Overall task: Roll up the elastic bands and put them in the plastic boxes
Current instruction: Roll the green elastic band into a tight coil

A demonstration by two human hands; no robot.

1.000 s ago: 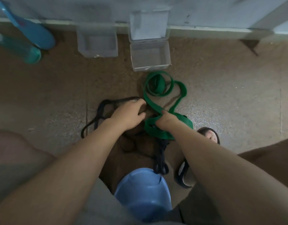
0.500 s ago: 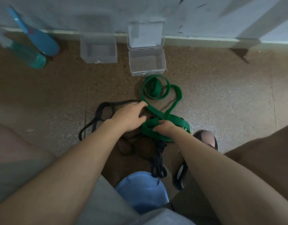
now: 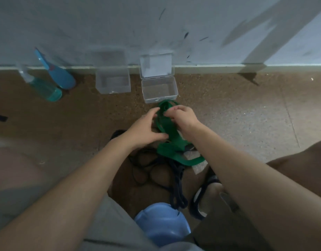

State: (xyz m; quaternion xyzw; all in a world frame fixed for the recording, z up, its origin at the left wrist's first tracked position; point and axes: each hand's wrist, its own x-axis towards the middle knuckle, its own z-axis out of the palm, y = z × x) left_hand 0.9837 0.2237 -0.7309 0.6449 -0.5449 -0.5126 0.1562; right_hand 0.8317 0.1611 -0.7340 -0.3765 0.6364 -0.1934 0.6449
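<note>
A green elastic band [image 3: 171, 134] is lifted off the floor between my hands, its lower part trailing to the floor. My right hand [image 3: 183, 117] pinches its top loops. My left hand [image 3: 147, 128] holds the band's left side with curled fingers. A dark blue elastic band [image 3: 176, 187] lies tangled on the floor below them. Two clear plastic boxes stand by the wall: the right one [image 3: 158, 90] open just beyond my hands, the left one [image 3: 112, 82] also open. Both look empty.
Two blue-green spray bottles [image 3: 53, 77] lie at the wall on the left. A light blue stool [image 3: 161, 223] sits between my legs. My sandalled foot [image 3: 208, 192] is on the brown floor at the right. The wall runs across the top.
Both hands rose from the floor and moved toward the right box, gathering the green band's far loops off the floor. The camera tilted up.
</note>
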